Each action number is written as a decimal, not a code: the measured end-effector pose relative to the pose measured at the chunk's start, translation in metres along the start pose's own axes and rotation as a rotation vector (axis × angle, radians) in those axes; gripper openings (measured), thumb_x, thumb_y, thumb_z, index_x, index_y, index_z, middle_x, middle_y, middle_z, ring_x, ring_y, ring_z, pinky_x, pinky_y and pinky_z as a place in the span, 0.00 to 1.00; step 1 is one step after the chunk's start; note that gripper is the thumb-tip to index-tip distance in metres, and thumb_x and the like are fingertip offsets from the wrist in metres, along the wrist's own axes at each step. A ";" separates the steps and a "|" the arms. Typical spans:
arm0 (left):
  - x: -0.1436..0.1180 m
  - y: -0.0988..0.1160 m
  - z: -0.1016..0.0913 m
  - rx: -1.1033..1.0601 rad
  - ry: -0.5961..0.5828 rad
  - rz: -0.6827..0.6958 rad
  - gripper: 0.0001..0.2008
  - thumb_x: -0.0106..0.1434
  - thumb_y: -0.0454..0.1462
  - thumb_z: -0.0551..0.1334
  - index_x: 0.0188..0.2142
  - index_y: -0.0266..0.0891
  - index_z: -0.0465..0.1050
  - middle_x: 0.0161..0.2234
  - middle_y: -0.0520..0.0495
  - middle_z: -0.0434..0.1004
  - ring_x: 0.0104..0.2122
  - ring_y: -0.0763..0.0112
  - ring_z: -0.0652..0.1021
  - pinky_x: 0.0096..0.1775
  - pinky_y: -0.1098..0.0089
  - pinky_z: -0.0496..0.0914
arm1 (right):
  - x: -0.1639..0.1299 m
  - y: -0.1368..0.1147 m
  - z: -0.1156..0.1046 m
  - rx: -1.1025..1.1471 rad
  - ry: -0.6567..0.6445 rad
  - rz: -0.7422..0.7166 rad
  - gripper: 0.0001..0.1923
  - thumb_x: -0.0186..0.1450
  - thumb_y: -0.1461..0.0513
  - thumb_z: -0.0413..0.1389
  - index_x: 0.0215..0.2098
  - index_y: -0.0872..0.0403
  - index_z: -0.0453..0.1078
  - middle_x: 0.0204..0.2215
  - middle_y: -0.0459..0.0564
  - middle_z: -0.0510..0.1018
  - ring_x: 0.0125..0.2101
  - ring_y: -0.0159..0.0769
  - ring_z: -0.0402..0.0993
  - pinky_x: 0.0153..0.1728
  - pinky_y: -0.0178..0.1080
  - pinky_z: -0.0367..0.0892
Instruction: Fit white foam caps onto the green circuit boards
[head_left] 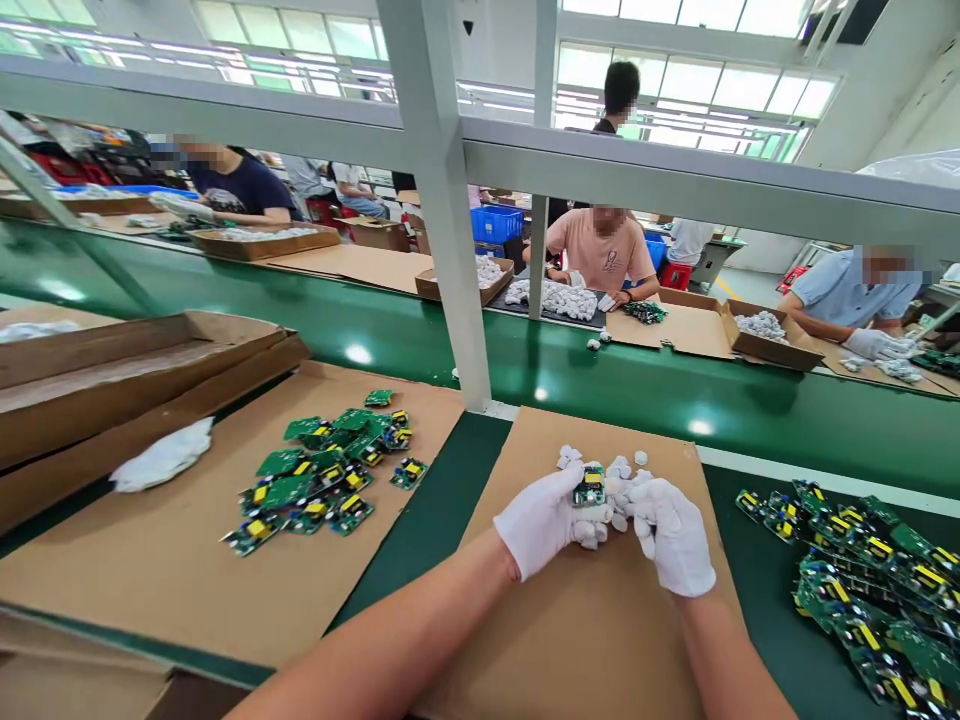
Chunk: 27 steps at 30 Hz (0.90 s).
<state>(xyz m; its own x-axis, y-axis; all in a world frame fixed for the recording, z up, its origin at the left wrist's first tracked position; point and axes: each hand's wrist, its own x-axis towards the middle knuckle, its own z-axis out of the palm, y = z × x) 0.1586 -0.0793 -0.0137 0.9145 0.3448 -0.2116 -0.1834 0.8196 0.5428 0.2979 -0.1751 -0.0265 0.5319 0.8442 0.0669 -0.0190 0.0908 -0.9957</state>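
Observation:
Both of my hands wear white gloves. My left hand point(546, 515) grips a small green circuit board point(589, 486) with a yellow component on its face. Close by on the right, my right hand point(670, 530) has its fingers bent together beside the board; whatever they pinch is hidden or too small to name. Around and under the hands lie several small white lumpy pieces point(619, 468) on a brown cardboard sheet point(585, 630).
Piles of circuit boards lie left point(330, 465) and right point(877, 580). A white glove-like item point(165, 455) lies near cardboard trays point(142, 370) at left. A grey metal post point(446, 220) stands ahead. Across the green conveyor point(360, 325), other people sit working.

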 end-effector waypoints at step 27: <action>-0.005 -0.011 -0.026 -0.073 -0.017 0.080 0.11 0.55 0.33 0.63 0.39 0.37 0.68 0.34 0.46 0.70 0.31 0.72 0.73 0.30 0.74 0.64 | -0.006 0.007 0.004 -0.128 -0.070 0.033 0.16 0.61 0.50 0.53 0.33 0.55 0.72 0.17 0.43 0.71 0.11 0.25 0.60 0.12 0.32 0.57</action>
<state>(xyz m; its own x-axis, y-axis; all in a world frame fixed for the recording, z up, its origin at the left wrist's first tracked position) 0.1469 -0.0785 -0.0399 0.9016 0.4035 -0.1559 -0.2817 0.8212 0.4963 0.2916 -0.1774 -0.0336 0.4727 0.8806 0.0335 0.0751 -0.0024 -0.9972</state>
